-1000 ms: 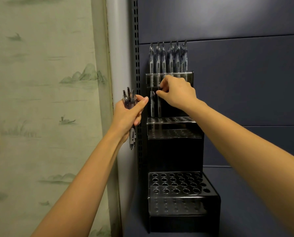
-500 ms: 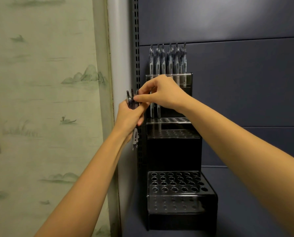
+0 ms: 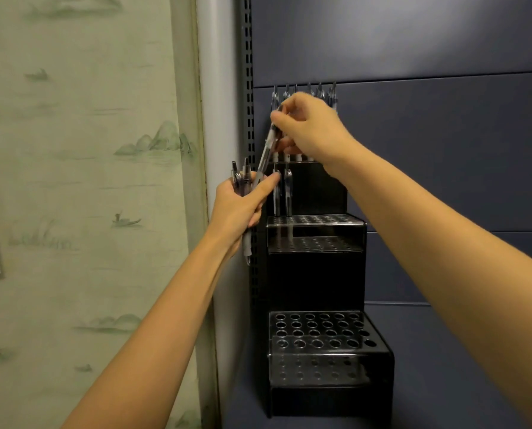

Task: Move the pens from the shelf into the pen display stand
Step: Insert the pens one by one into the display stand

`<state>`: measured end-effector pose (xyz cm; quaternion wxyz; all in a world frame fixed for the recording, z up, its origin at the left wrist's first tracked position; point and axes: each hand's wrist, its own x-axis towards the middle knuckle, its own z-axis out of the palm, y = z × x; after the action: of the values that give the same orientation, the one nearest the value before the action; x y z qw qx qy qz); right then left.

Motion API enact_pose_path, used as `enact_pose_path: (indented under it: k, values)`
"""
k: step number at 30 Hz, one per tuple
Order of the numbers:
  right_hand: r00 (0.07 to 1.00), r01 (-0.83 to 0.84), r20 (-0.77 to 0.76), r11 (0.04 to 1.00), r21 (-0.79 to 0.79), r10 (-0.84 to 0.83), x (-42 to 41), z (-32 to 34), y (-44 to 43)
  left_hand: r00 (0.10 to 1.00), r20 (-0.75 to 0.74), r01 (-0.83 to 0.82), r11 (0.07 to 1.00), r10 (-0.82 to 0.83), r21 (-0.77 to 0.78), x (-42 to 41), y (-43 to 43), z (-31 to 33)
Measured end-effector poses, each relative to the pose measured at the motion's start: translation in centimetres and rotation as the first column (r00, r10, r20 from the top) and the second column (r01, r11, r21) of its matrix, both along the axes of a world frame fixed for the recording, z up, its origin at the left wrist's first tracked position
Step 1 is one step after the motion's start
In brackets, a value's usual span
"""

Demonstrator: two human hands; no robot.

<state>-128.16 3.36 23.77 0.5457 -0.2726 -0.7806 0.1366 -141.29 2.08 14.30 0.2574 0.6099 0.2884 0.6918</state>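
A black stepped pen display stand [image 3: 317, 274] with rows of holes stands against the dark blue shelf back. Several pens fill its top tier, partly hidden behind my right hand [image 3: 311, 128]. Two pens [image 3: 282, 193] stand in the middle tier at its left end. My left hand [image 3: 238, 209] grips a bunch of pens [image 3: 241, 181] just left of the stand. My right hand pinches the top of one clear pen [image 3: 266, 150], which slants down-left with its lower end still among the bunch.
The bottom tier [image 3: 320, 335] shows only open holes. A perforated metal upright [image 3: 249, 119] runs beside the stand. A wall with green landscape wallpaper [image 3: 88, 181] lies on the left. The dark shelf floor [image 3: 459, 382] extends to the right.
My right hand went from the middle tier to the bunch in my left hand, pinched one pen and lifted it up and to the right. My left hand stayed in place.
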Motion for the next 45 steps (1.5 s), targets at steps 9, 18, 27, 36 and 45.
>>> enact_pose_path:
  k: [9, 18, 27, 36, 45]
  values:
    - [0.95, 0.312, -0.023, 0.945, 0.097, -0.311, 3.5, 1.5, 2.1, 0.999, -0.009, -0.032, 0.999, 0.032, -0.031, -0.8, -0.3, 0.3]
    - [0.892, 0.413, 0.139, 0.901, 0.131, -0.429, 2.9, -1.8, 3.8, 0.999, -0.026, -0.041, 0.999, 0.04, -0.031, -0.7, -0.2, 0.7]
    - [0.871, 0.408, 0.259, 0.908, 0.093, -0.417, 2.4, -3.9, 5.0, 0.998, -0.037, -0.055, 0.997, 0.054, -0.045, -0.7, 0.0, 0.5]
    - [0.854, 0.416, 0.294, 0.903, 0.106, -0.428, 2.1, -4.0, 5.4, 0.999, -0.028, -0.046, 0.998, 0.044, -0.047, -0.4, 0.3, 0.6]
    - [0.771, 0.507, 0.307, 0.829, 0.234, -0.558, 2.1, -4.7, 5.3, 0.999, -0.011, -0.032, 0.998, 0.032, -0.051, 0.1, 0.2, 0.5]
